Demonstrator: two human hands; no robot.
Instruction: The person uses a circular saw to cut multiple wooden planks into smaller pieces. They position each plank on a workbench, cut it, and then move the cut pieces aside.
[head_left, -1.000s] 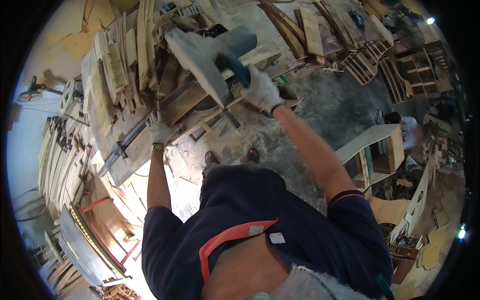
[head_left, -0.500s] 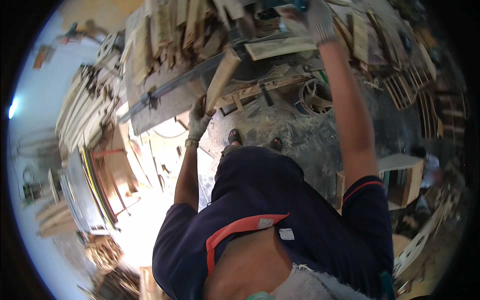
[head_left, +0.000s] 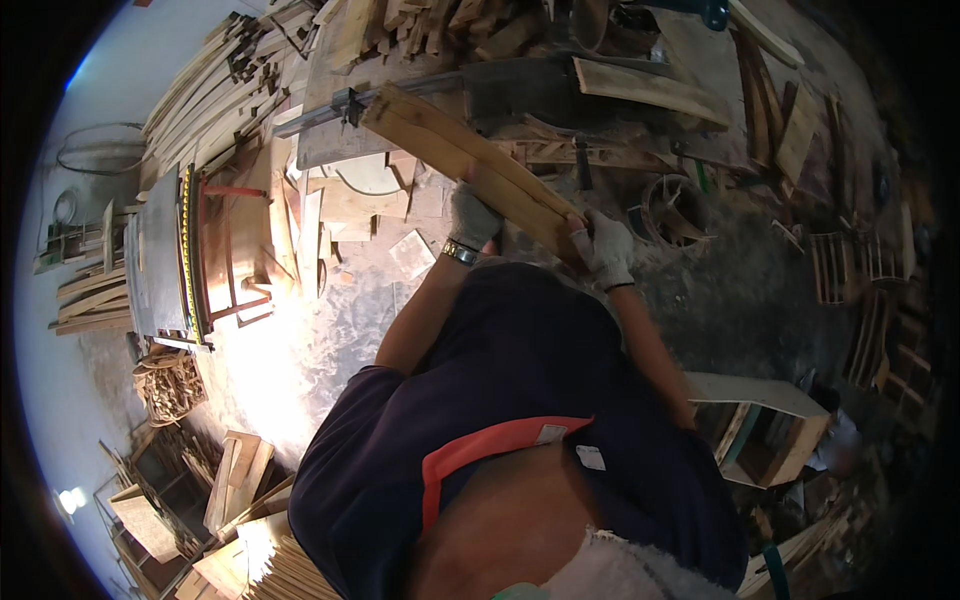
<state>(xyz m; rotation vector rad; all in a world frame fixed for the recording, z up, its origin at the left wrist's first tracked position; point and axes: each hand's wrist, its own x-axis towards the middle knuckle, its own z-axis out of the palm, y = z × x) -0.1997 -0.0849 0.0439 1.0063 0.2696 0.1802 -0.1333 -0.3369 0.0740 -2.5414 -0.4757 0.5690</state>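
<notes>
A long wooden board (head_left: 465,160) slants across in front of me, its far end up to the left and its near end close to my body. My left hand (head_left: 474,218), in a pale work glove with a watch at the wrist, is closed on the board's lower edge near its middle. My right hand (head_left: 603,247), gloved too, grips the near end with fingers over the edge. Beyond the board runs the dark saw table (head_left: 510,95) with a long metal rail (head_left: 410,90), which the board's far end partly covers.
Another pale board (head_left: 652,92) lies on the table to the right. Stacked planks (head_left: 205,90) stand at the far left. A round bin (head_left: 672,210) sits on the floor at right, and a wooden cabinet frame (head_left: 765,430) is nearer. A red-legged stand (head_left: 235,250) is at left.
My right hand has come down from the far right and now holds the board too. The board has swung from steep to slanting and nearer to me; the view has shifted.
</notes>
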